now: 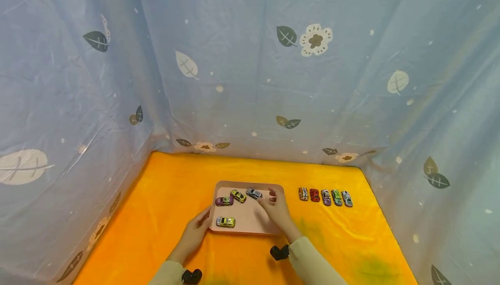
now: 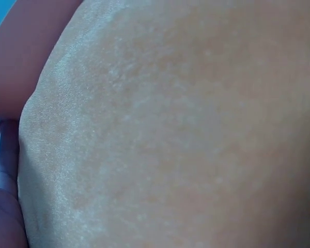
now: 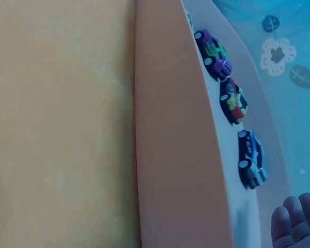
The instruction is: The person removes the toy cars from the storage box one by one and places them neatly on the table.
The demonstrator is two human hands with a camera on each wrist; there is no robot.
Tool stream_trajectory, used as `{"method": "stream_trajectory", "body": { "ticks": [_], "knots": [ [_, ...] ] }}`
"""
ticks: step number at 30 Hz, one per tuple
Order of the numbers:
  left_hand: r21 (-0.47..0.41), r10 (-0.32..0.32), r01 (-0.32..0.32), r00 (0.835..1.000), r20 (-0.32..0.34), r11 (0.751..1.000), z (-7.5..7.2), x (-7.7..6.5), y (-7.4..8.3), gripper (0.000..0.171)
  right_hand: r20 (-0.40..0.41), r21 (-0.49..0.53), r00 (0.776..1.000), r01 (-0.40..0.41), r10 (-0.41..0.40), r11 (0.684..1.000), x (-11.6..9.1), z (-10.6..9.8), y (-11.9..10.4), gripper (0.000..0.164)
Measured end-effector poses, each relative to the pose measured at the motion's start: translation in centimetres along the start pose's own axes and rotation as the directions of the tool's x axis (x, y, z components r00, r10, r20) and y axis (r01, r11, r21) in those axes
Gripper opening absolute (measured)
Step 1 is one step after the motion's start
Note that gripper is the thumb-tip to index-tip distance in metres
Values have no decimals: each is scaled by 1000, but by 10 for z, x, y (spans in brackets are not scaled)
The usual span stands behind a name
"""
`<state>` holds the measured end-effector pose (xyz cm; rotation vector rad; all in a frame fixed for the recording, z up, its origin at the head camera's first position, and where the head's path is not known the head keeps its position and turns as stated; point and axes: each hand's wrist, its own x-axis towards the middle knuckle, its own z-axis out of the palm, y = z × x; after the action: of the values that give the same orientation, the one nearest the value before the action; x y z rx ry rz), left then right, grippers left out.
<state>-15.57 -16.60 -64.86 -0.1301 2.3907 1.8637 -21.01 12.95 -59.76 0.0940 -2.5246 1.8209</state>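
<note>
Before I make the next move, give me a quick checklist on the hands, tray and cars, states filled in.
1. Tray resting on the yellow cloth: ok.
2. Left hand gripping the tray firmly: cannot tell; it is at the left edge, grip unclear.
3. Right hand free of the grey car: ok, the right wrist view shows a gap.
4. Right hand clear of the tray: not ok, it is over the right part.
5. Purple car and yellow-black car apart: cannot tell, very close.
6. Row of five cars outside the tray, to its right: ok.
</note>
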Motion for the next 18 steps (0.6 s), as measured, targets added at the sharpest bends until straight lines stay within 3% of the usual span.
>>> {"method": "stream_trajectory", "body": {
  "ticks": [7, 14, 18],
  "knots": [
    [-5, -2, 2, 1000, -1, 1000, 3, 0, 0, 47, 19, -36, 992, -122, 123, 992, 11, 8, 18, 64],
    [-3, -21, 21, 1000, 6, 1000, 5, 4, 0, 47, 23, -67, 997, -72, 74, 995, 25, 12, 30, 63],
    [19, -31, 32, 1000, -2, 999, 1, 4, -2, 48, 64, -32, 991, -115, 117, 993, 26, 18, 35, 63]
  ]
}}
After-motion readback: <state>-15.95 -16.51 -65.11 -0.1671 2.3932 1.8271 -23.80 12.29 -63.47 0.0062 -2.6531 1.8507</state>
